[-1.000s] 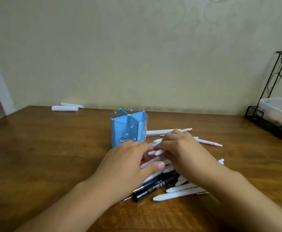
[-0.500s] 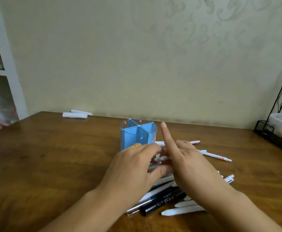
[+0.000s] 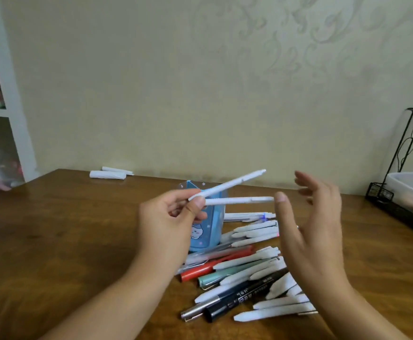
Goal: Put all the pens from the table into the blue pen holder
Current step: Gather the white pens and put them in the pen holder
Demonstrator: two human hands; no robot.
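Now left hand (image 3: 168, 217) pinches two white pens (image 3: 235, 192) above holder (image 3: 206, 231); right hand (image 3: 311, 217) open, fingers spread. Holder's inside mostly hidden. Pen pile (image 3: 244, 273) on table (image 3: 65, 241).

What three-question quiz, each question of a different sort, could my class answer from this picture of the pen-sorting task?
1. True or false: the left hand grips two white plastic pens above the brown wooden table.
2. Multiple choice: the right hand is A) gripping a black marker, B) open and holding nothing, C) pressed flat on the table.
3. Fill in: the red plastic pen lies in the pile on the table, in front of the blue plastic pen ______.

Key: 1 true; 2 B; 3 holder.
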